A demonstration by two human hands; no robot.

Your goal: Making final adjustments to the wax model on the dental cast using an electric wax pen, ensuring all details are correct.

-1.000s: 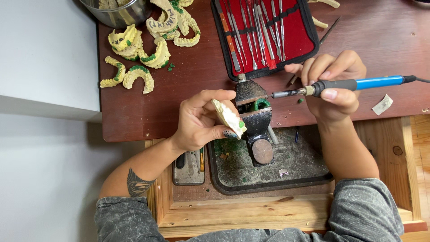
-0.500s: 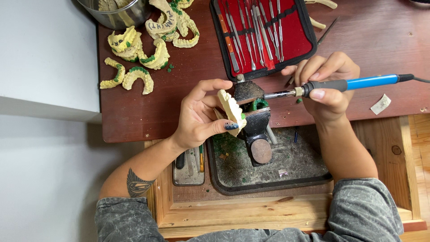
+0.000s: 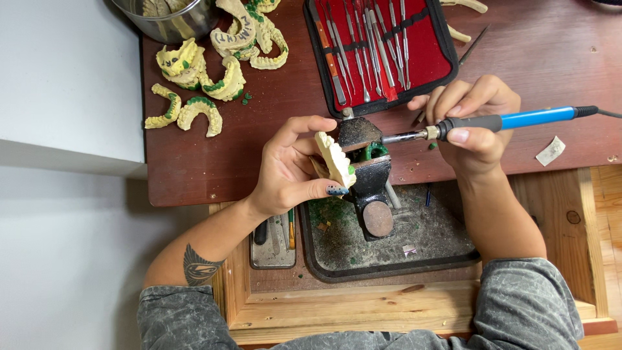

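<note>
I see the cream dental cast (image 3: 335,160) held on edge just left of the small black bench vise (image 3: 366,175), its row of teeth turned toward the vise. My left hand (image 3: 291,168) has it pinched, thumb under the lower edge and fingers curled over the top. My right hand (image 3: 473,126), on the far side of the vise, is wrapped around the black grip of a blue-handled electric wax knife (image 3: 499,120); its metal tip points left and meets the vise head, beside a bit of green wax (whether it touches the cast I cannot tell).

The vise stands in a dark tray (image 3: 453,259) dusted with green crumbs, set in a wooden drawer (image 3: 414,304). Above the vise, on the brown tabletop (image 3: 214,168), lies an open red case of dental instruments (image 3: 379,48). Well to the upper left of the vise sit more yellow and green casts (image 3: 201,71) and a steel bowl (image 3: 172,23).
</note>
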